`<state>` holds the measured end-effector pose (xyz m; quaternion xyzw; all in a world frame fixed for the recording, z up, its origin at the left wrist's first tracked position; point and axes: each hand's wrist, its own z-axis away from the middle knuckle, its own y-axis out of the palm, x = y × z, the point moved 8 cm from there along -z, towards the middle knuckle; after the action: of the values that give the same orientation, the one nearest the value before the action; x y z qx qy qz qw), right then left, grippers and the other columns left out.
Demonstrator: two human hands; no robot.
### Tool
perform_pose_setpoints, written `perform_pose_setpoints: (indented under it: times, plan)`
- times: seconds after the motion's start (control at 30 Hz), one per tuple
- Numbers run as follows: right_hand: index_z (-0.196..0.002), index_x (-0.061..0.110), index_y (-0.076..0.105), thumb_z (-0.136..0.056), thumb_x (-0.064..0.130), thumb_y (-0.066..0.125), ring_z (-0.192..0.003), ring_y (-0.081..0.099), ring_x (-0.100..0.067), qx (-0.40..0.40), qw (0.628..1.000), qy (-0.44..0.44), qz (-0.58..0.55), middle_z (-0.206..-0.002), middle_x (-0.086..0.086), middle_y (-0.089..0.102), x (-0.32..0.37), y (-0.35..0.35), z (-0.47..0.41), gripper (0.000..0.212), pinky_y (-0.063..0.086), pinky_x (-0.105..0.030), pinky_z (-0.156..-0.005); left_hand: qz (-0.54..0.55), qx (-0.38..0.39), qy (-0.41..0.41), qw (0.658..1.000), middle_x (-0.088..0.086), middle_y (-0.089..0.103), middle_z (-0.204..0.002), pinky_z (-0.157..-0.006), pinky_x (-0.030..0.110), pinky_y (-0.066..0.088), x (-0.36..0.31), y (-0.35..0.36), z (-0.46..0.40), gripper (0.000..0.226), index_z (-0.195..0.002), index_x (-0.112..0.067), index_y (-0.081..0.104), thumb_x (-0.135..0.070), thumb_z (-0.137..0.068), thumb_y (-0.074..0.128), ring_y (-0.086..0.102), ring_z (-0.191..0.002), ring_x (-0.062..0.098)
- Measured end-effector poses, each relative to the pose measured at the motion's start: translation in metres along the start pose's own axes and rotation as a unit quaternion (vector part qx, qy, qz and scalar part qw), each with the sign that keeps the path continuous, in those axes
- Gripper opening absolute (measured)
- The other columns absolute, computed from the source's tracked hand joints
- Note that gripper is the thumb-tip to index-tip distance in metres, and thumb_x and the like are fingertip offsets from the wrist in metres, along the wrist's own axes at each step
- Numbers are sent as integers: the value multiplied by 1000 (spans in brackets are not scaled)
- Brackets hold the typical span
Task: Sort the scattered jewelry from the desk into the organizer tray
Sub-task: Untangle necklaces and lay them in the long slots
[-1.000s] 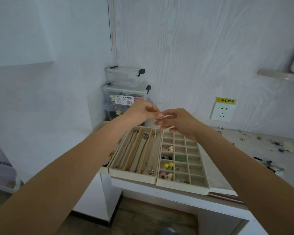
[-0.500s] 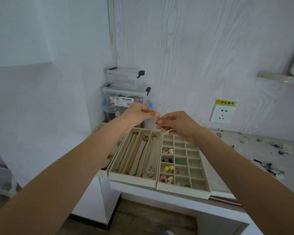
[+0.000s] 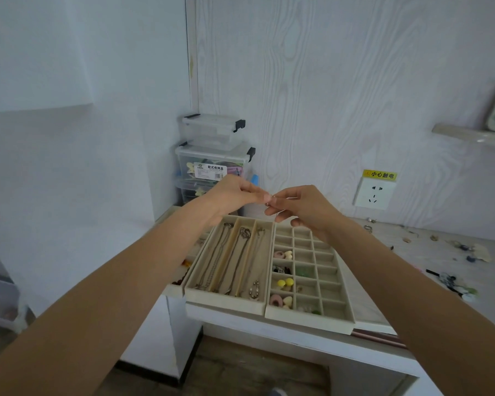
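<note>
**Both hands on a small piece above the trays, not placed yet**

Step in hand, as I read it: a fine item is being handled before it goes in. Left hand (image 3: 235,195) and right hand (image 3: 300,207) meet fingertip to fingertip in the air over the far end of the trays. Both have fingers curled into a pinch on a tiny metallic bit (image 3: 270,199) between them. Too small to say whether it's a clasp, a ring or a chain end. Can't see anything hanging below it.

Orientation: what shows of the piece is a speck, so its long axis and heading can't be read.

Where it could go:
- Long-slot tray (image 3: 226,301) sits left, slots running away from the viewer, and chains (image 3: 212,267) already lie lengthwise in them.
- Grid tray (image 3: 346,307) sits touching it on the right. Near-left cells hold small bits, most other cells look bare.

Next move, my guess: identify the type, lower it into the matching slot or cell, release with both hands. If it's a chain, lay it along the slot so it doesn't snag on its neighbours.

More loose jewelry (image 3: 455,281) lies scattered on the desk (image 3: 412,252) to the right, so plenty is left to sort.
</note>
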<state>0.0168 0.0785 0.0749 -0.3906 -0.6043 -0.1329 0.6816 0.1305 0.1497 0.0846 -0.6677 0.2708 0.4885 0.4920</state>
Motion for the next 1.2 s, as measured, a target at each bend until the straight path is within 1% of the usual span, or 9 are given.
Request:
perform_pose_setpoints:
  times: [0.3,0.47,0.57,0.63,0.83,0.97,1.03,1.13,1.2]
  plan:
    - [-94,11,70,-87,23,65,-63,62,-4,10,1000,5,14,-82,4,74,4,1,5,14,41,-19,-60,-49,13,28,998,2,66,-101,-93,21,35,-4,-3,6,21,-106,-8,69,-16,-86,65,53,-99,5]
    - [-101,9,67,-83,10,68,-70,65,-8,28,999,-5,36,-89,0,72,12,1,6,18,43,-16,-53,-73,24,26,997,-8,61,-87,-86,20,31,-9,0,8,23,-104,-8,70,-23,-88,64,51,-85,-3]
    - [-97,8,65,-84,11,67,-67,65,-8,14,1000,-21,17,-90,-6,71,16,1,5,13,44,-16,-53,-73,13,34,997,-2,64,-99,-88,20,32,-11,-1,6,24,-104,-8,70,-24,-88,64,52,-96,3]
    - [-93,9,64,-85,12,66,-65,64,-8,6,999,-29,11,-87,-6,71,16,0,4,8,45,-16,-53,-67,3,38,997,1,65,-104,-84,16,34,-12,-2,6,24,-106,-7,70,-23,-88,63,52,-96,3]
    - [-96,8,67,-80,12,73,-63,64,-6,6,999,-25,28,-84,-2,71,15,0,1,18,44,-15,-51,-85,-11,33,996,-5,61,-93,-85,20,33,-8,-3,3,22,-105,-8,70,-21,-89,63,51,-91,2]
    - [-84,12,67,-80,14,73,-57,62,-3,-34,996,-63,45,-76,-1,70,19,-5,-1,8,44,-12,-50,-60,-28,24,998,-2,63,-97,-85,21,35,-5,-4,-1,23,-105,-7,70,-22,-88,64,53,-96,7]
    - [-81,11,66,-80,14,72,-57,62,-3,-45,995,-76,51,-75,-1,70,21,-6,-3,6,44,-11,-49,-52,-36,13,998,0,64,-95,-85,23,35,-2,-5,-2,21,-98,-8,70,-26,-88,64,54,-97,10]
    - [-82,11,65,-82,12,70,-59,62,-6,-48,995,-63,63,-75,-1,69,18,-6,-9,5,44,-12,-48,-66,-47,1,997,11,61,-117,-93,30,35,4,-6,-6,18,-90,-15,68,-30,-91,58,52,-114,21]
    - [-83,12,65,-82,10,69,-60,63,-7,-45,995,-48,70,-73,-1,68,14,-4,-15,5,43,-12,-47,-74,-50,4,996,8,60,-113,-92,28,34,9,-6,-9,19,-97,-13,68,-28,-91,58,53,-107,17]
